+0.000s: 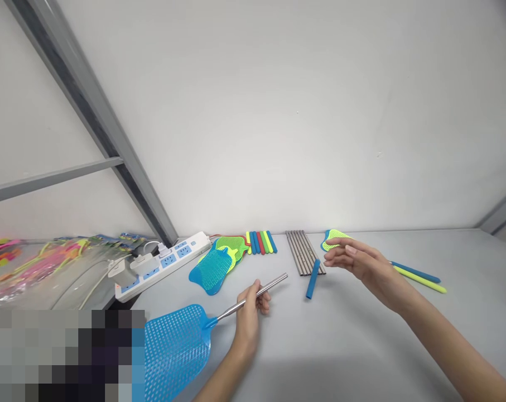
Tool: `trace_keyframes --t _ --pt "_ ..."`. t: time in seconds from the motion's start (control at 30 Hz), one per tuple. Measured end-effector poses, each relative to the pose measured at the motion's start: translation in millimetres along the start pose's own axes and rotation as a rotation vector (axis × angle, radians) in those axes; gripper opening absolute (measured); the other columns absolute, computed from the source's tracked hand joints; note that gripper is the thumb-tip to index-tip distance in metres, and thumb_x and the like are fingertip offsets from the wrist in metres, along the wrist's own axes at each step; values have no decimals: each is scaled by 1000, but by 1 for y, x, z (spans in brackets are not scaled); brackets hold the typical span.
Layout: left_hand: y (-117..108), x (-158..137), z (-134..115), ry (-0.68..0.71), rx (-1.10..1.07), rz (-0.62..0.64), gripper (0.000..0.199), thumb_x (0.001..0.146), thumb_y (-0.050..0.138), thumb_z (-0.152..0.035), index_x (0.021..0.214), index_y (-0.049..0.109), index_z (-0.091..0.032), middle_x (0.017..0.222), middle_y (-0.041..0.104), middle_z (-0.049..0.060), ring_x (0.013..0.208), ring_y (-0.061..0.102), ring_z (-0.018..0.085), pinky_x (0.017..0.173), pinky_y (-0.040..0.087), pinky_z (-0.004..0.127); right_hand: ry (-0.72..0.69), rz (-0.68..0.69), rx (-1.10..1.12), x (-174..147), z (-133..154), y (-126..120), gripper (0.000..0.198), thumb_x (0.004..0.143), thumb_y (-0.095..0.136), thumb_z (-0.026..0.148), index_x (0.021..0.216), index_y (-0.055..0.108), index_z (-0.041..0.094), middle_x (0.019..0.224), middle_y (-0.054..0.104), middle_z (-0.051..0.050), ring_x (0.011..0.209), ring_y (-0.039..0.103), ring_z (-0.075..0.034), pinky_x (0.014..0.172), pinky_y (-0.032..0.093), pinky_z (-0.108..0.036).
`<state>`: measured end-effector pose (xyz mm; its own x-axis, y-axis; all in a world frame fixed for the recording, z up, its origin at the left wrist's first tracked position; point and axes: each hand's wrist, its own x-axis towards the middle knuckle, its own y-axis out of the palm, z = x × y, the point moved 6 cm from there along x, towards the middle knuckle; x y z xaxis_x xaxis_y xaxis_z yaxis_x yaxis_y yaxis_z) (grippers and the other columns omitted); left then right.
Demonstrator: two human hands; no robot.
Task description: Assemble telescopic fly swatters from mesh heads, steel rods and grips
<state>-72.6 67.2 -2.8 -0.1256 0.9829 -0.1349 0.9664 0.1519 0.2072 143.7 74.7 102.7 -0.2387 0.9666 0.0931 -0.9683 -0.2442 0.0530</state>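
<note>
My left hand (250, 312) is closed round the metal rod of a blue fly swatter (177, 343). The swatter's perforated head points left, and the rod's bare end points up to the right. My right hand (367, 268) is open, fingers stretched out and apart from anything held. Just left of its fingertips is a blue handle sleeve (312, 282); its upper end overlaps the row of metal rods (299, 251), and whether it touches them I cannot tell. Behind my right hand lie a yellow and blue swatter head (330, 237), a blue handle (420, 271) and a yellow handle (426, 282).
Blue, yellow and green swatter heads (213, 271) are piled left of centre. Beyond them stands a row of coloured sleeves (261, 243). A white power strip (152, 276) with plugs and cables lies at left, beside plastic-bagged goods (47, 271). A wall bounds the table's back.
</note>
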Motion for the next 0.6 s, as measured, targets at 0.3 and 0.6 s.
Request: trace_keyframes --t 0.3,0.6 --pt "4 -3 0 11 37 34 37 75 41 -40 50 50 -14 46 47 -1 44 40 9 46 33 21 347 112 -262 -12 -70 3 40 74 45 46 106 51 23 107 52 -7 96 48 -22 81 40 -36" --pt "4 -2 1 -5 4 27 34 73 43 -40 51 49 -15 48 50 0 43 40 9 44 33 21 309 116 -365 2 -70 -6 44 74 40 50 108 50 23 99 54 -8 71 54 -17 57 45 -29"
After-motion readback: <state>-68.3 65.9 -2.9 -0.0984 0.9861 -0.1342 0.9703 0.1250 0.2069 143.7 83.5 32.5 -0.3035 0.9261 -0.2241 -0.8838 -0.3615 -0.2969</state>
